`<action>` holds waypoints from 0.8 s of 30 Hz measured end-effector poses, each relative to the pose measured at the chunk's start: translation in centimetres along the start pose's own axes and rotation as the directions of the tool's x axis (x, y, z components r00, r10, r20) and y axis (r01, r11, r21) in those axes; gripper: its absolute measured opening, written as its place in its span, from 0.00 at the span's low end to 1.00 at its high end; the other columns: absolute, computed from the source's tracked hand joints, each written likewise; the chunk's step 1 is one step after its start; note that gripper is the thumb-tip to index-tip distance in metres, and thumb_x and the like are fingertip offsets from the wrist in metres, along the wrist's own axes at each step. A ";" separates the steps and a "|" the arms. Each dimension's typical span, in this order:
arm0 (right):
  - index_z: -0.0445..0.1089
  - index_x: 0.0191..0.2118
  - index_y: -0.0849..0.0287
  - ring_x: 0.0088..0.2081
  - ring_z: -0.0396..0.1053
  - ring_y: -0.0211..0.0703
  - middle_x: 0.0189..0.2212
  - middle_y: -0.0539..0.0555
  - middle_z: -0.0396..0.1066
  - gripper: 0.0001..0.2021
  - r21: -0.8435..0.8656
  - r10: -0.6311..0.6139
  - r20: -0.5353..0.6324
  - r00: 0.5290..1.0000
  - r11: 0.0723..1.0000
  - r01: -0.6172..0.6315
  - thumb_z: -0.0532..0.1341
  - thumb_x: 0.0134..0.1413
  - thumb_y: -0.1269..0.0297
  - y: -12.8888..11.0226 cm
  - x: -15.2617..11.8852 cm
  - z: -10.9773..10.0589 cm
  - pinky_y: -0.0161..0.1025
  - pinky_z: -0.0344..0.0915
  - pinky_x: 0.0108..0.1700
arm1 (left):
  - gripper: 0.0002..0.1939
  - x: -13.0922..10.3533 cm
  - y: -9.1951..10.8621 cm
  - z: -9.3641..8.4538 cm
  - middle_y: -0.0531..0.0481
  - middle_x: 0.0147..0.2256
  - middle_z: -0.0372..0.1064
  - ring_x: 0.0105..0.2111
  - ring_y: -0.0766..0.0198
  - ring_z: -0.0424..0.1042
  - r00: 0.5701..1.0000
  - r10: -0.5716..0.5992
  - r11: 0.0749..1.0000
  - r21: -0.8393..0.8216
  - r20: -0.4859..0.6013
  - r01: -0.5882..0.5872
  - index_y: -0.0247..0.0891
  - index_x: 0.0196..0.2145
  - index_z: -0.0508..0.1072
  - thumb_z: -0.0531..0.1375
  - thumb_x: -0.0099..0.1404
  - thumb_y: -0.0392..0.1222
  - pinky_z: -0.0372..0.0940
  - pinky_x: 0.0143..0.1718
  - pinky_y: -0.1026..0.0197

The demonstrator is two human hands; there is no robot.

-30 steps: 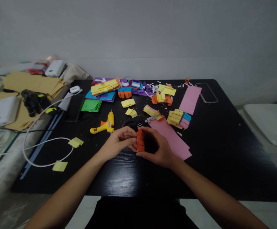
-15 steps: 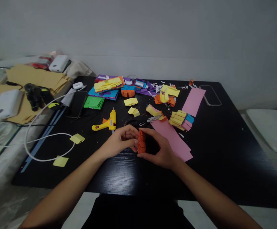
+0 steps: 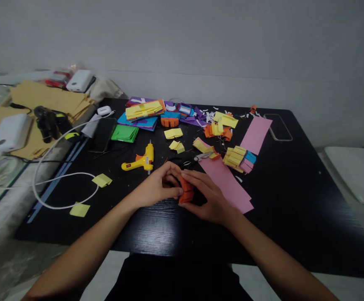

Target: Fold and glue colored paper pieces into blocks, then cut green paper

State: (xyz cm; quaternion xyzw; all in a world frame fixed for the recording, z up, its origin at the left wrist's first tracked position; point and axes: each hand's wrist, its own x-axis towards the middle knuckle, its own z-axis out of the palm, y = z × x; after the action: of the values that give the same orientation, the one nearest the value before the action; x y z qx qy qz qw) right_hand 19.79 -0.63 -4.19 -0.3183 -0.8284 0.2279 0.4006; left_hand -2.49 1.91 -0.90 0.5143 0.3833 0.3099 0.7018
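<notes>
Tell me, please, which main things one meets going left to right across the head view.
Nearer white box → black phone → yellow glue gun → orange folded paper → yellow-blue-pink paper bundle → phone case

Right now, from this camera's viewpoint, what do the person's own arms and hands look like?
Both the left hand and the right hand are ungloved. The wrists carry no watch or band, and no sleeves show on the forearms. Black clothing covers the lap.
</notes>
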 end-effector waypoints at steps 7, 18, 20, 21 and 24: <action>0.56 0.73 0.50 0.65 0.68 0.58 0.65 0.63 0.68 0.40 0.011 0.001 0.007 1.000 1.000 -0.001 0.71 0.59 0.63 -0.1 -0.1 0.0 0.58 0.70 0.64 | 0.20 0.1 -0.2 0.0 0.51 0.38 0.73 0.36 0.64 0.76 0.999 -0.048 0.998 -0.050 -0.004 0.048 0.38 0.46 0.68 0.70 0.60 0.37 0.76 0.32 0.63; 0.56 0.72 0.51 0.68 0.64 0.56 0.68 0.64 0.63 0.38 0.093 0.031 0.074 0.997 0.995 -0.038 0.69 0.60 0.67 -0.4 0.2 -0.2 0.57 0.67 0.67 | 0.17 0.2 0.0 0.2 0.52 0.34 0.77 0.32 0.63 0.79 0.996 -0.062 0.997 -0.042 -0.062 0.060 0.37 0.45 0.68 0.67 0.59 0.37 0.77 0.29 0.63; 0.57 0.71 0.52 0.69 0.63 0.55 0.68 0.65 0.62 0.36 0.097 0.043 0.079 0.996 0.994 -0.051 0.69 0.60 0.67 -0.5 0.2 -0.2 0.57 0.66 0.68 | 0.18 0.3 -0.1 0.1 0.53 0.32 0.77 0.30 0.63 0.79 0.995 -0.059 0.998 -0.039 -0.076 0.056 0.37 0.45 0.68 0.67 0.59 0.36 0.76 0.28 0.63; 0.58 0.70 0.52 0.69 0.63 0.56 0.69 0.65 0.61 0.35 0.094 0.049 0.081 0.996 0.994 -0.056 0.68 0.60 0.67 -0.5 0.2 -0.2 0.57 0.66 0.68 | 0.18 0.4 -0.1 0.1 0.54 0.31 0.77 0.29 0.63 0.79 0.995 -0.058 0.998 -0.037 -0.082 0.055 0.37 0.45 0.67 0.67 0.58 0.36 0.76 0.27 0.63; 0.61 0.67 0.53 0.71 0.58 0.59 0.71 0.67 0.56 0.31 0.040 0.048 0.064 0.997 0.998 -0.050 0.68 0.60 0.67 -0.7 0.2 -0.2 0.61 0.62 0.69 | 0.18 0.4 -0.1 0.1 0.55 0.28 0.75 0.27 0.63 0.79 0.992 -0.047 0.999 -0.008 -0.119 0.047 0.37 0.44 0.67 0.67 0.57 0.35 0.76 0.26 0.63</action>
State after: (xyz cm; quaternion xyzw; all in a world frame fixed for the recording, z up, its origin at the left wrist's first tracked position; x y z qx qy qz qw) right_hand 19.62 -0.94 -3.47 -0.3227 -0.8276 0.2647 0.3754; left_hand -2.18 2.18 -1.10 0.4837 0.4356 0.3245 0.6862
